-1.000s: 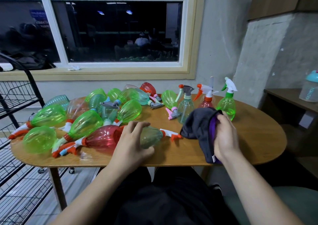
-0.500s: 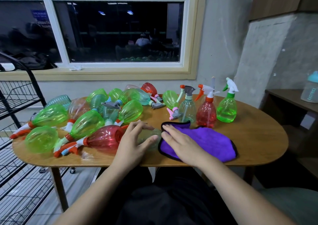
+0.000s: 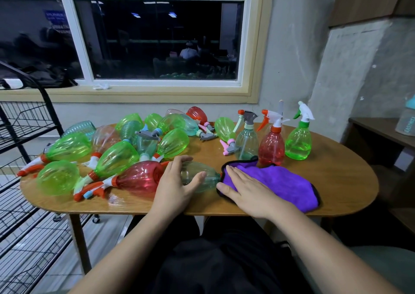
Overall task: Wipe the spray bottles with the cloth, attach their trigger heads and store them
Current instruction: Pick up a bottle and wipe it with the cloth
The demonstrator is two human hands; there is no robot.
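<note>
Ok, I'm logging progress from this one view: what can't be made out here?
Head view: the neck of the pale bottle in the left hand is hidden by the purple cloth under the right hand.
Head view: the teal-capped bottle is cut off by the right edge.

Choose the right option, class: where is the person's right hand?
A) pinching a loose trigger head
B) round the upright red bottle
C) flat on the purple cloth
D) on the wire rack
C: the right hand lies with straight fingers on the purple cloth spread on the table, while the left hand holds a clear bottle lying on its side.
</note>
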